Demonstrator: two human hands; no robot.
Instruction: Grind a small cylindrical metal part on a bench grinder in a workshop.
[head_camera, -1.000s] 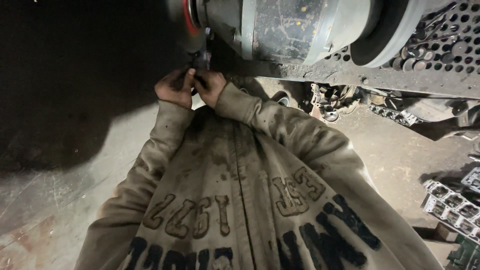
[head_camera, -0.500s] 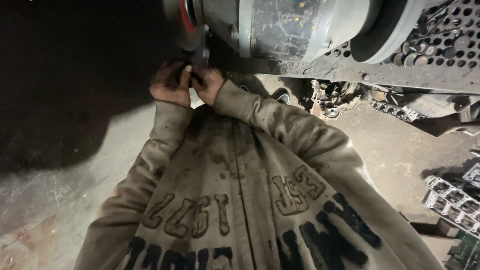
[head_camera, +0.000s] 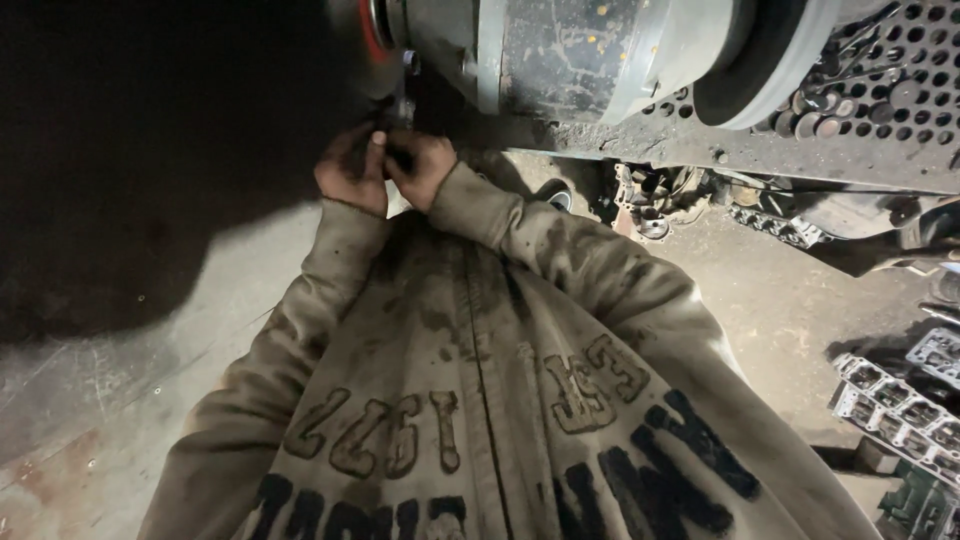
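Presently on record: left hand and right hand, side by side and touching, both raised to a small dark fitting at the lower edge of a large grey machine housing; the fitting sits just below the housing's red ring, in deep shadow. Grip: both sets of fingers curled narrowly about the fitting, apparently pinching it; whether they truly hold it or only press on it cannot be told. Surroundings: stained beige sweatshirt with dark lettering, concrete floor, perforated metal plate carrying loose small parts, a metal casting lying well apart at right. Risk, as judged: greasy fingers working in poor light may slip off the fitting, and a freed small piece could drop to the floor and be lost in shadow.
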